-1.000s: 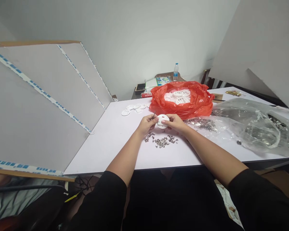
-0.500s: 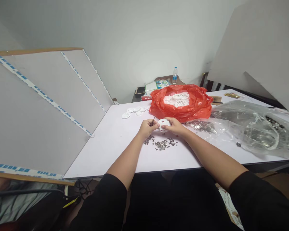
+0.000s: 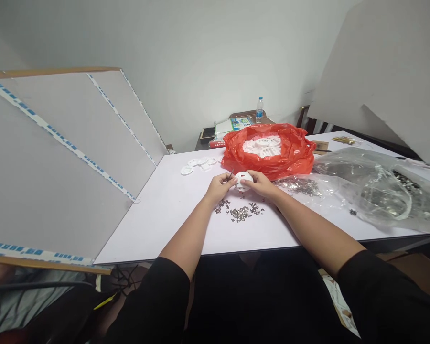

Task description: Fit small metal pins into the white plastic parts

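Note:
A round white plastic disc with slots (image 3: 242, 182) is held up over the table between my two hands. My right hand (image 3: 261, 185) is closed on its right side, with the thumb across the front face. My left hand (image 3: 219, 189) pinches the left edge, thumb against the disc. A thin dark pointed tool (image 3: 231, 174) sticks up from the left fingers; its kind is too small to make out. Just below the hands, small metal clips (image 3: 241, 214) lie in loose piles on the white tabletop (image 3: 157, 210).
Several white discs (image 3: 200, 164) lie at the back left. A red plastic bag (image 3: 232, 155) holds more of them. Clear bags of metal parts (image 3: 301, 186) cover the right side. A white partition (image 3: 75, 119) stands left; a water bottle (image 3: 260, 111) is behind.
The view has shifted slightly. Both hands still hold the disc, which now sits a little higher in the picture. The thin tool leans a bit more to the right.

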Demonstrator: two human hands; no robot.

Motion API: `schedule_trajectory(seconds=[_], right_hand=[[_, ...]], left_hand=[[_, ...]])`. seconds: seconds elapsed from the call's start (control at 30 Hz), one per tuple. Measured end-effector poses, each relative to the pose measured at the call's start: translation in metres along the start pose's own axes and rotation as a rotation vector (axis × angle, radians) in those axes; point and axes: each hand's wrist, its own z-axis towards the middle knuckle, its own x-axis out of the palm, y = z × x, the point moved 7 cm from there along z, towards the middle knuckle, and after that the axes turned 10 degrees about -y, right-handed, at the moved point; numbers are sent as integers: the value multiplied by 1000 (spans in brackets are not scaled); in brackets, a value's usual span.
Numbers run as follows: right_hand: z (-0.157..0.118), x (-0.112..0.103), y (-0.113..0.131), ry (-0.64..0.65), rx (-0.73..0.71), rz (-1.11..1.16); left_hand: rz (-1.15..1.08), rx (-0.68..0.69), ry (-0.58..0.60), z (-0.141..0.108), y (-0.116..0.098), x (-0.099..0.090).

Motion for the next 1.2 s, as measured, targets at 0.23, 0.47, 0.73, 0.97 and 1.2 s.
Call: schedule_trajectory(seconds=[0.23, 0.47, 0.73, 0.97, 1.2], right_hand=[[-3, 3, 1, 84, 38, 74], [-4, -6, 22, -51, -148, -46], [-21, -53, 71, -576, -487, -459], [-6, -102, 63, -879, -385, -832], [2, -92, 49, -810, -214, -1012]], left_hand=[[-113, -52, 0, 2, 3, -3], [-38, -8, -184, 11, 4, -22], [21, 16, -466, 21, 12, -51], [808, -38, -752, 8, 0, -87], [1378, -217, -504, 21, 15, -85]])
